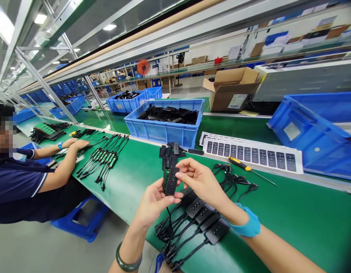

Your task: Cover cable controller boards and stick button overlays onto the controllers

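Between my hands is a black plastic cover (172, 182) with a row of small oval holes. A sliver of green circuit board (165, 181) shows along its left side, and a black cable hangs below. My left hand (152, 201) grips the board and its casing from below. My right hand (202, 181) pinches the cover's upper right edge between thumb and fingers. Whether cover and casing are fully joined I cannot tell. Just beyond lies a small pile of black covers (168, 154). Several cased units with cables (218, 230) lie under and beside my hands on the green bench.
A yellow-black screwdriver (239, 163) lies beside printed label sheets (251, 153). Behind stand a blue bin (161, 131) of black parts, a cardboard box (234, 91) and a tilted blue crate (329, 148). To the left, a co-worker (24, 182) sits near cabled circuit boards (103, 157).
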`<state>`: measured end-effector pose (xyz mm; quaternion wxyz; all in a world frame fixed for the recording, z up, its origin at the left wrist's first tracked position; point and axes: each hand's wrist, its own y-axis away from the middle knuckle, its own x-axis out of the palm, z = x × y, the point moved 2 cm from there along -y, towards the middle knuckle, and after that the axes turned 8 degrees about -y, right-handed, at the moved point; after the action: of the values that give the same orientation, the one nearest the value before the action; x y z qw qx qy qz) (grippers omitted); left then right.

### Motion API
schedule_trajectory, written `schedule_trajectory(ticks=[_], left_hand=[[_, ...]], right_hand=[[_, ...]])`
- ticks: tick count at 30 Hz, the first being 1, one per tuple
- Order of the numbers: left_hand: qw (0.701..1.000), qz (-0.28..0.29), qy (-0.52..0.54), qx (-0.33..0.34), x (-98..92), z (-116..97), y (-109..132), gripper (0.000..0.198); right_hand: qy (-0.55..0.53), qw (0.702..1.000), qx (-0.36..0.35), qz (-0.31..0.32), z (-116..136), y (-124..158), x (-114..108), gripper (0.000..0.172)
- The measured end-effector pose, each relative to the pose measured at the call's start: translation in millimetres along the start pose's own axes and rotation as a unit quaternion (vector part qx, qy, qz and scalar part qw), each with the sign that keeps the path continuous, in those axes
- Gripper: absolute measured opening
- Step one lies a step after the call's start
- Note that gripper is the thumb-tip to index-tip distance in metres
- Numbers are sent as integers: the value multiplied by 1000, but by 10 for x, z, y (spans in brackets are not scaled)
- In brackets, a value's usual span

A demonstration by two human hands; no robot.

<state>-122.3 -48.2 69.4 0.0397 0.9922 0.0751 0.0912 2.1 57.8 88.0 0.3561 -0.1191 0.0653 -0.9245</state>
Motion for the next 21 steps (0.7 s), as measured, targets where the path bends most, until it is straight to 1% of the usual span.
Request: schedule_trajectory(ticks=[2, 4, 8, 11, 13, 15, 18, 21], left_hand=[[1000, 3, -11, -4, 28, -3, 22, 56], [1000, 0, -30, 0, 49, -7, 40, 56], [995, -4, -96, 38, 86, -24, 79, 43], [981, 5, -182, 70, 105, -40, 114, 34], [965, 2, -250, 81, 105, -49, 137, 29], [950, -1, -302, 81, 102, -60, 156, 25], [938, 2, -338, 79, 108, -101, 175, 23], [933, 8, -348, 86, 114, -169, 174, 23]], right_hand=[[7, 1000, 6, 5, -3, 11, 17, 25], [8, 1000, 16, 4, -15, 16, 26, 27], [-33, 999, 42, 6, -40, 16, 26, 42], [-31, 996, 49, 69, -25, 27, 42, 42], [-12, 994, 33, 100, -8, 50, 57, 40], [8, 996, 6, 92, -1, 81, 72, 40], [25, 998, -19, 58, -8, 129, 95, 41], [-24, 998, -34, 47, 29, 142, 83, 41]])
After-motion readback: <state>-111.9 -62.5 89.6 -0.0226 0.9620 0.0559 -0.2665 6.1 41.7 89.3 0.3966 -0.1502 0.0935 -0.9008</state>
